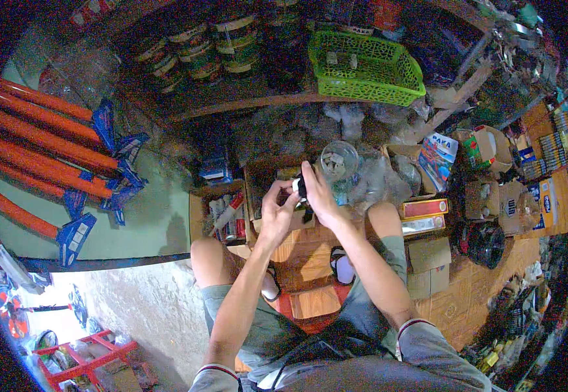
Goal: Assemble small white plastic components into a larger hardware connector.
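Both hands meet in front of me above my knees, around a small black-and-white part (299, 187) whose kind I cannot make out. My left hand (277, 210) pinches it from the left with bent fingers. On the other side, my right hand (318, 198) closes on it, its fingers pointing away from me and partly covering it. Just beyond the right hand stands a clear round tub (338, 161) with several whitish pieces inside. Left of my left hand, an open cardboard box (198, 212) holds several tubes or cans.
Several orange tubes (49, 153) with blue tags lie on a pale green tabletop (143, 225) at left. A bright green basket (369, 88) rests on the shelf ahead, near several round containers (237, 46). Red and white boxes (424, 209) and open cartons (483, 199) crowd the right side.
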Tool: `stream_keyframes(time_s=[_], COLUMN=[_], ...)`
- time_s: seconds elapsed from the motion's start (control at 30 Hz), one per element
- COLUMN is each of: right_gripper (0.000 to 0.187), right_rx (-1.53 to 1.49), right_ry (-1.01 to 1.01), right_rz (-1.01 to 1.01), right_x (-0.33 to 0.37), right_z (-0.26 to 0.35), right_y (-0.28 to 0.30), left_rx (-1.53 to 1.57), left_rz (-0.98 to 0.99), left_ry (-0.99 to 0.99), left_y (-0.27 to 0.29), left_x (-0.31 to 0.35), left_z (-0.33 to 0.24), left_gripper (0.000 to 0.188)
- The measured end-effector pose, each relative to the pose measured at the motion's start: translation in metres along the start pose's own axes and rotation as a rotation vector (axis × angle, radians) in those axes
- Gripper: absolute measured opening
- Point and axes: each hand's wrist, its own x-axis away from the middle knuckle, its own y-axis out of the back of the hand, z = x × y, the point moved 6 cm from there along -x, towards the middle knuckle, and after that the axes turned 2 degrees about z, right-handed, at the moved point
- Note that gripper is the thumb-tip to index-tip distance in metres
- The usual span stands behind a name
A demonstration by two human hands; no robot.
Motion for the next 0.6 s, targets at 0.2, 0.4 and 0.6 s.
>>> stream_keyframes(time_s=[0.2, 0.4, 0.6], right_gripper=[0.068, 0.071, 0.061], right_rx=[-0.075, 0.131, 0.324], right_ry=[-0.168, 0.249, 0.151], right_rz=[0.077, -0.018, -0.079], right_x=[0.004, 0.011, 0.02], right_z=[-0.014, 0.0, 0.017], right_y=[0.021, 0.022, 0.033], left_rx=[0.033, -0.07, -0.13], left_rz=[0.087, -0.03, 0.059], left_ry=[-0.057, -0.14, -0.027], left_y=[-0.005, -0.018, -0.025], left_x=[-0.008, -0.003, 0.023], left_z=[-0.006, -0.007, -0.014], left_gripper=[0.025, 0.027, 0.033])
